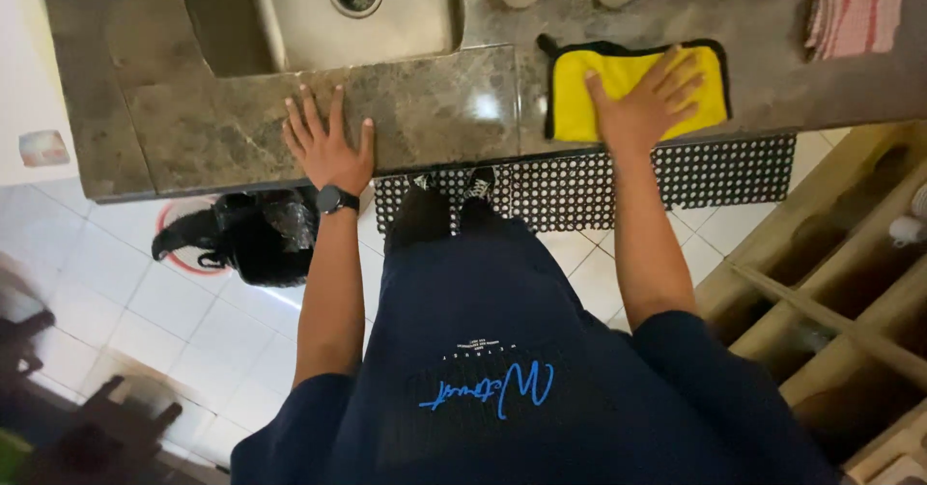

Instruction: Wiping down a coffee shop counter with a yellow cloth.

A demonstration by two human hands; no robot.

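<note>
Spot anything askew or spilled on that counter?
Nothing stands out. The yellow cloth lies flat under the right hand, the left hand rests flat on the bare stone counter, and no spill shows.

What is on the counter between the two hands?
In the head view, only bare polished stone countertop lies between the left hand and the right hand, which rests on the yellow cloth.

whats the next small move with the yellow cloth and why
Probably slide the right hand, flat on the yellow cloth, leftward along the stone counter toward the sink. That stretch lies bare beside the cloth, and the left hand is braced flat there.
</note>
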